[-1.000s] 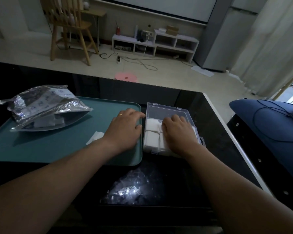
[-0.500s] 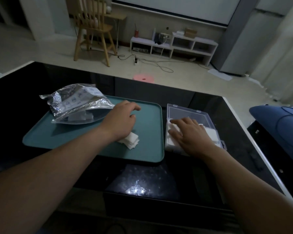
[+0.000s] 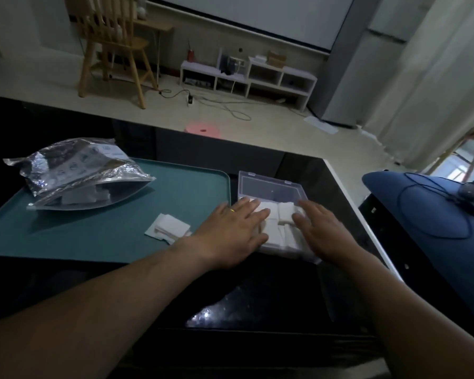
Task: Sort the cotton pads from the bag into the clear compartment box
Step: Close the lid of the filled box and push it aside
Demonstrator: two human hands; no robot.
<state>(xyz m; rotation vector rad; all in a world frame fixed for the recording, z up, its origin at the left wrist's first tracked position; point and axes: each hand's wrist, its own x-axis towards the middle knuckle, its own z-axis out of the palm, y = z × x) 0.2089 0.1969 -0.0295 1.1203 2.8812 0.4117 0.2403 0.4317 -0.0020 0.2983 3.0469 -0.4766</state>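
Just to the right of the teal tray, the clear compartment box stands on the glossy black table with its lid open to the far side. White cotton pads fill its near part. The left hand and the right hand both lie flat on these pads, fingers straight and a little spread, holding nothing. A small stack of pads waits on the tray's right part, and the foil bag, with more pads inside, lies open at its far left corner. The pads are probably very light, soft and easy to squash. A stack will likely slide apart, so it is better to pinch it at two opposite edges. The light box may slip on the shiny table. Beyond the tray are a pale floor, a wooden chair and a white low shelf. Well to the tray's right is a blue cushion.
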